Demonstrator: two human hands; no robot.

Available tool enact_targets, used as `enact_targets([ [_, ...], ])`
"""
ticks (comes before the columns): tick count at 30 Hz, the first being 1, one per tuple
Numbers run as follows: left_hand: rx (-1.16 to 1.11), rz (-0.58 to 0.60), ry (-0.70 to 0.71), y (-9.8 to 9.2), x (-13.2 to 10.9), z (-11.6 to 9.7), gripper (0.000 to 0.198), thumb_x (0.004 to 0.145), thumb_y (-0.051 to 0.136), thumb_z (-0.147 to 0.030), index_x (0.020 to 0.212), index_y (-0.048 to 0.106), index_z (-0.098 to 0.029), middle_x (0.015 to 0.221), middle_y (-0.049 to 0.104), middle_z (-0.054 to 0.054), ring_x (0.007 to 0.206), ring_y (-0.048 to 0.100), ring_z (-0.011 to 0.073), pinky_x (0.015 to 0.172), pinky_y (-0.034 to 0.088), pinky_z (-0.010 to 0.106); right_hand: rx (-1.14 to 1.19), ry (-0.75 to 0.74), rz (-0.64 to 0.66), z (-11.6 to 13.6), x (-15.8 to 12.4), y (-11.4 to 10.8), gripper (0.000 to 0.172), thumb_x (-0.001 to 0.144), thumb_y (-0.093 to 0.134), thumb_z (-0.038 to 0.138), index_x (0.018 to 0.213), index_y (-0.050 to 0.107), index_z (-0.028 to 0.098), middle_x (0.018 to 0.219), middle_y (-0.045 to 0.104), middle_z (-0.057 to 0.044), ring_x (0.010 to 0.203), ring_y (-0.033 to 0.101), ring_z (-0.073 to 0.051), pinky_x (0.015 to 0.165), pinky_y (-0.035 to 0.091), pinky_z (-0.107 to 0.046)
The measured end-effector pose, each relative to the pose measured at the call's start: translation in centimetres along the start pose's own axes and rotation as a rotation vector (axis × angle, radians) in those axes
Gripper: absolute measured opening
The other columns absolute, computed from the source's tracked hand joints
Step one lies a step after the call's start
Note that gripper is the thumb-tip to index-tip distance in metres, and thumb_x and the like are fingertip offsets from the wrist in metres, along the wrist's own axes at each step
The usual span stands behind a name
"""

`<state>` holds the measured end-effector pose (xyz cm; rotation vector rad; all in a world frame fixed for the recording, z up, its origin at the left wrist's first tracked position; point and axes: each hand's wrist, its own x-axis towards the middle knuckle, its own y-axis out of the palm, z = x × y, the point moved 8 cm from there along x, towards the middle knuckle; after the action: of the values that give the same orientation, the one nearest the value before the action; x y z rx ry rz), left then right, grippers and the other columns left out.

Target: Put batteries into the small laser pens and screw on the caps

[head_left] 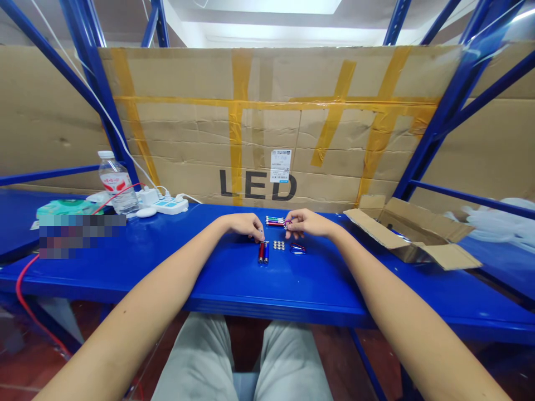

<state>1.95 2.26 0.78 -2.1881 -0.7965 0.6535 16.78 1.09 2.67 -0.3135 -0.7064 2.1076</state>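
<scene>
My left hand (249, 225) is closed in a pinch at the far end of a red mini flashlight (261, 253); whatever lies between its fingertips is too small to make out. A blue mini flashlight (266, 253) lies right beside the red one. Just right of these, several silver button cells (278, 245) sit in neat rows. My right hand (308, 223) pinches a small purple carabiner (288, 223) by the ends of more mini flashlights (274, 221), lined up side by side. Red and blue carabiners (298, 249) rest on the table below that hand.
On the right of the blue table (234, 284) stands an open cardboard box (401, 231). To the left are a water bottle (115, 184), a power strip (171, 205) with white plugs and a green tissue pack (62, 208). A large cardboard sheet (188, 139) closes off the back.
</scene>
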Motion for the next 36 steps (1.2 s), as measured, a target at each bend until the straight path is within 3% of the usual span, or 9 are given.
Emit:
enact_targets([
  [5,0.069,-0.066,-0.079,-1.4,-0.8,0.7,0.026,0.071,0.065,-0.033,0.090,0.068,-0.015,0.081,0.069,0.004,0.070,0.057,0.0141,0.066,0.042,0.024,0.012,-0.001,-0.012,-0.2,0.1,-0.2,0.025,0.077,0.067,0.036,0.085,0.053,0.017,0.076,0.074,-0.007,0.058,0.060,-0.012,0.051,0.045,-0.025],
  [9,0.329,-0.105,-0.250,-2.3,-1.4,1.8,0.021,0.072,0.063,-0.029,0.085,0.068,-0.014,0.087,0.072,0.007,0.077,0.061,0.0175,0.067,0.042,0.025,0.003,-0.004,-0.010,-0.5,0.1,-0.3,0.022,0.079,0.066,0.035,0.084,0.053,0.018,0.077,0.074,-0.007,0.058,0.060,-0.013,0.051,0.045,-0.025],
  [12,0.394,-0.165,-0.301,-2.9,-1.5,1.8,0.018,0.072,0.064,-0.027,0.084,0.069,-0.014,0.095,0.073,0.008,0.082,0.063,0.0188,0.068,0.042,0.024,-0.006,0.010,-0.015,-0.8,0.2,-0.4,0.022,0.078,0.067,0.035,0.083,0.052,0.018,0.076,0.073,-0.007,0.057,0.060,-0.013,0.050,0.045,-0.025],
  [19,0.389,-0.204,-0.308,-3.0,-1.4,1.5,0.019,0.071,0.067,-0.025,0.088,0.069,-0.016,0.094,0.073,0.006,0.077,0.063,0.0166,0.064,0.042,0.023,-0.010,0.026,-0.009,-1.1,0.3,-0.3,0.025,0.077,0.068,0.037,0.083,0.052,0.018,0.076,0.073,-0.007,0.057,0.060,-0.013,0.050,0.045,-0.025],
  [28,0.366,-0.239,-0.355,-3.3,-1.8,1.6,0.011,0.069,0.068,-0.025,0.076,0.066,-0.017,0.073,0.071,0.003,0.064,0.060,0.0156,0.059,0.041,0.023,-0.020,0.034,-0.001,-1.5,0.3,-0.4,0.024,0.077,0.068,0.035,0.083,0.052,0.018,0.077,0.074,-0.007,0.058,0.061,-0.013,0.050,0.046,-0.025],
  [36,0.120,-0.165,-0.342,-2.8,-1.9,2.3,0.019,0.063,0.069,-0.017,0.081,0.064,-0.017,0.062,0.068,0.002,0.061,0.063,0.0168,0.060,0.046,0.025,-0.026,0.034,0.004,-1.4,0.3,-0.3,0.022,0.079,0.067,0.033,0.083,0.051,0.019,0.077,0.074,-0.007,0.059,0.062,-0.014,0.051,0.046,-0.026],
])
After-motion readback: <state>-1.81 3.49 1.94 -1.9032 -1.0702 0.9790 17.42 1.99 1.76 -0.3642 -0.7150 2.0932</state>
